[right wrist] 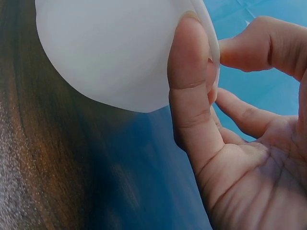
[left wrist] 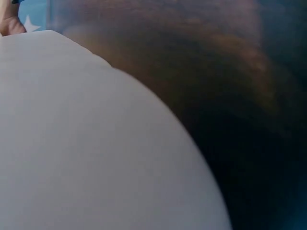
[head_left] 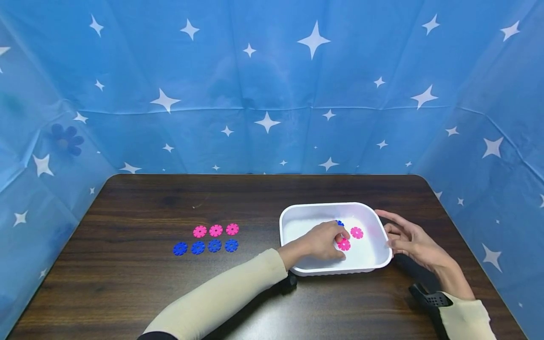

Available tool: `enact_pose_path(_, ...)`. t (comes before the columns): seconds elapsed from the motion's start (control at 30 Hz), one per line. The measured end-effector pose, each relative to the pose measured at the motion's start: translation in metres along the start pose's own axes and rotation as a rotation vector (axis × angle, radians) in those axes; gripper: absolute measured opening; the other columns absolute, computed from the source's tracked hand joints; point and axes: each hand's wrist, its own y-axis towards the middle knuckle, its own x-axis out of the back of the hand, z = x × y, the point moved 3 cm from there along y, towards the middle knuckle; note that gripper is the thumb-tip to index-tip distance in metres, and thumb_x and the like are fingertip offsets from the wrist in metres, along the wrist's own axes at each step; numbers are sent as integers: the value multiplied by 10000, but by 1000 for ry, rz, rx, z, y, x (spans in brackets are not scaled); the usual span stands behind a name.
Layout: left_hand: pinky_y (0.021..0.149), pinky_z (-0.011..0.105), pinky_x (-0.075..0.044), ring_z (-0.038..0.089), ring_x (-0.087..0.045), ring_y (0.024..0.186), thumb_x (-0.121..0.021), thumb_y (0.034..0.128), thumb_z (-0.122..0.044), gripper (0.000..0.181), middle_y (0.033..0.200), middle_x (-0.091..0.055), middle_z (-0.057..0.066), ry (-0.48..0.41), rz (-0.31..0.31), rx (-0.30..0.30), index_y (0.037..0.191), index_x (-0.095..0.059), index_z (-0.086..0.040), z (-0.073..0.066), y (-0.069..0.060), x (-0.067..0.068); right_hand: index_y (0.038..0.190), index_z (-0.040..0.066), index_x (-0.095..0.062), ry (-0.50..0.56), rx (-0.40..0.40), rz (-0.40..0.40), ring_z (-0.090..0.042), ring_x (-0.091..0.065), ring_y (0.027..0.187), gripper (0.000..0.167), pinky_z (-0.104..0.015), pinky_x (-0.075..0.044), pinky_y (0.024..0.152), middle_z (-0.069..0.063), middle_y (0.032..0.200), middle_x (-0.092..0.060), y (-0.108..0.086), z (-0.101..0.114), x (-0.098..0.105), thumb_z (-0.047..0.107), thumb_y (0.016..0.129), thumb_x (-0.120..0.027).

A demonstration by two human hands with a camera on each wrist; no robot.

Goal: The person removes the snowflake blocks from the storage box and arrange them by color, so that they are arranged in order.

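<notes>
pink disc [head_left: 344,244], notched round its edge like a flower, lies on the floor of the white tray [head_left: 370,245], right at the left grip [head_left: 325,240]. from my seat i see the left thumb and index fingertip apart, with this disc between them; whether either one touches it, i cannot tell. just beyond the fingers, to the right, i have a second pink disc [head_left: 357,233], and a blue disc [head_left: 339,223] shows past the fingers, partly hidden.

the left arm reaches forward and to the right in a cream sleeve [head_left: 216,295], its wrist crossing over the tray's near left part, back of the hand upward. its own wrist camera gives me mostly a blurred white surface, and the fingertips are hidden there.

the right grip [head_left: 418,246] is clamped on the tray's right end: in the right wrist view i see the thumb against the white wall and the other fingers bent at the rim. that forearm comes up from the lower right, leaning left toward the tray, with a black strap [head_left: 433,298] at the cuff.

well to the left of the tray, on the dark wood bench [head_left: 127,226], i count three pink discs [head_left: 216,230] in a row and four blue discs [head_left: 214,245] in a nearer row. behind hangs a blue cloth [head_left: 276,71] printed with white stars.
</notes>
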Motion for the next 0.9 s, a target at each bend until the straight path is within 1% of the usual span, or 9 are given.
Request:
enact_pose_path(0.13, 730, 152, -398, 25, -477, 746, -838, 847, -186, 384, 827, -552, -62, -92, 3, 13, 1190, -681, -116, 2, -1, 1, 1596, 16, -228, -4, -2, -8, -155, -720, 868, 748, -371, -634, 690, -85, 1081, -625, 0, 0, 1, -79, 953, -598)
enact_pose_path(0.2, 702, 160, -400, 32, -471, 701, -831, 848, -141, 352, 780, -534, -59, -151, 7, 22, 1160, -673, -98, 2, -1, 2, 1596, 18, -229, -7, -5, -11, -158, -722, 868, 749, -374, -634, 690, -88, 1081, -624, 0, 0, 1, -78, 952, -600)
enact_pose_path(0.27, 683, 155, -403, 29, -468, 671, -817, 850, -113, 324, 754, -525, -68, -170, 10, 24, 1135, -666, -89, 3, -1, 2, 1596, 18, -228, -10, -7, -14, -162, -726, 869, 752, -380, -635, 693, -90, 1081, -624, 0, 0, 1, -77, 951, -603)
enact_pose_path(0.37, 668, 148, -408, 25, -472, 658, -799, 848, -86, 291, 746, -530, -75, -163, 8, 17, 1103, -660, -83, 4, -1, 2, 1596, 14, -225, -14, -10, -18, -162, -730, 867, 757, -387, -636, 696, -91, 1083, -623, 0, 0, 0, -78, 947, -605)
enact_pose_path(0.43, 667, 136, -406, 15, -473, 664, -795, 846, -87, 274, 752, -533, -82, -141, 5, 11, 1086, -663, -83, 4, 0, 1, 1596, 11, -223, -20, -11, -20, -159, -730, 869, 759, -387, -636, 701, -88, 1087, -620, 0, -1, 0, -75, 947, -607)
enact_pose_path(0.53, 668, 129, -404, 16, -477, 683, -800, 840, -89, 247, 772, -556, -63, -125, -5, -1, 1055, -678, -77, 4, 1, 1, 1596, 13, -223, -27, -11, -22, -150, -727, 864, 760, -381, -636, 702, -84, 1090, -616, 0, -1, 0, -74, 947, -608)
enact_pose_path(0.77, 752, 136, -393, 45, -469, 825, -847, 809, -166, 228, 908, -623, 8, -6, -47, -67, 989, -713, -121, 1, 0, 4, 1597, 22, -229, -13, 3, -10, -145, -722, 858, 752, -369, -635, 696, -77, 1087, -617, 0, -2, 2, -85, 951, -597)
enact_pose_path(0.83, 746, 130, -389, 44, -474, 818, -851, 798, -153, 229, 919, -645, 25, -7, -60, -87, 978, -713, -121, 1, -1, 5, 1597, 19, -228, -9, 5, -6, -147, -723, 860, 751, -369, -635, 698, -75, 1085, -621, 0, -2, 1, -86, 950, -595)
enact_pose_path(0.9, 723, 125, -395, 40, -489, 787, -852, 795, -125, 221, 900, -664, 34, -31, -67, -103, 970, -717, -113, 1, -1, 6, 1597, 20, -229, -4, 5, -3, -148, -723, 864, 751, -368, -635, 702, -75, 1087, -624, 0, -2, 1, -86, 950, -596)
